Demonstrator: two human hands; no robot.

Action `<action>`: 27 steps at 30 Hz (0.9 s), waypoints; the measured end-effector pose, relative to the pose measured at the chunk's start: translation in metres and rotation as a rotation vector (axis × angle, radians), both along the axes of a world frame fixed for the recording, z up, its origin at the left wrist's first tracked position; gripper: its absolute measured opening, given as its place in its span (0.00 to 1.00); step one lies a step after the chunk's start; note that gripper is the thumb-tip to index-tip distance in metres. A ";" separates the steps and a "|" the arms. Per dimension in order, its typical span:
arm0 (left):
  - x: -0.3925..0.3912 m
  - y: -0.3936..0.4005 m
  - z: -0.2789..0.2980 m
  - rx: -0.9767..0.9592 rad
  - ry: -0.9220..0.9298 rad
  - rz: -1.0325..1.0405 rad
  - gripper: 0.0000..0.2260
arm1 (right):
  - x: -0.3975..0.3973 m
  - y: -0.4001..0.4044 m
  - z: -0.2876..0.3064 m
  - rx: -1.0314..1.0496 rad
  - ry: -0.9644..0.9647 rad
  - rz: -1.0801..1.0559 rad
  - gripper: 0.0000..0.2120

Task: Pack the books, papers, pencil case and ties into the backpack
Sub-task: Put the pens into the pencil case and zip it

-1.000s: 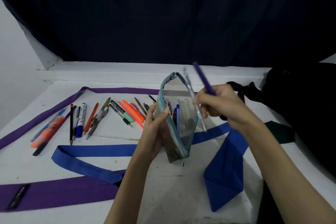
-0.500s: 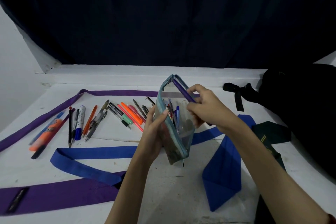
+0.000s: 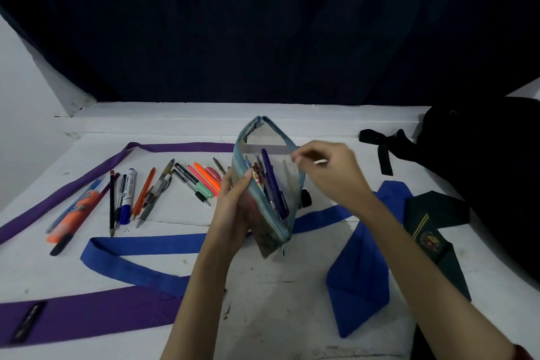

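Left hand (image 3: pixel 233 207) — around pencil case (image 3: pixel 267 184)

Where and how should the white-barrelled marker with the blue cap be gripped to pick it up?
Pinch the white-barrelled marker across its white barrel, midway along, coming straight down from above. It lies flat on the table with its length running away from the viewer, and pens lie close alongside, so fingers should close left-right in the narrow gaps.

Pens (image 3: pixel 163 190) left of pencil case (image 3: pixel 264 184) — backpack (image 3: pixel 482 155) far right.
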State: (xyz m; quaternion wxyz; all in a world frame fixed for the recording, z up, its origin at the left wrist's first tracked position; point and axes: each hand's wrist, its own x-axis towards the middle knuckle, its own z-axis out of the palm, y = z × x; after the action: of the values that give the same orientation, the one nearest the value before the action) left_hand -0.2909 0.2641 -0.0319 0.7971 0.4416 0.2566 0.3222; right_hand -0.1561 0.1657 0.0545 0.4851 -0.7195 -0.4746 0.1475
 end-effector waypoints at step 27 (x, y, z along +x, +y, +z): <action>0.002 0.002 -0.006 -0.004 0.040 -0.023 0.30 | 0.020 0.028 0.034 0.028 -0.114 0.141 0.17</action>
State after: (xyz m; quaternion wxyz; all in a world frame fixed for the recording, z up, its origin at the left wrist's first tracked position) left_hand -0.2893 0.2663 -0.0375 0.7963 0.4494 0.2679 0.3036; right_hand -0.1364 0.1941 0.0886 0.4558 -0.6846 -0.5529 0.1337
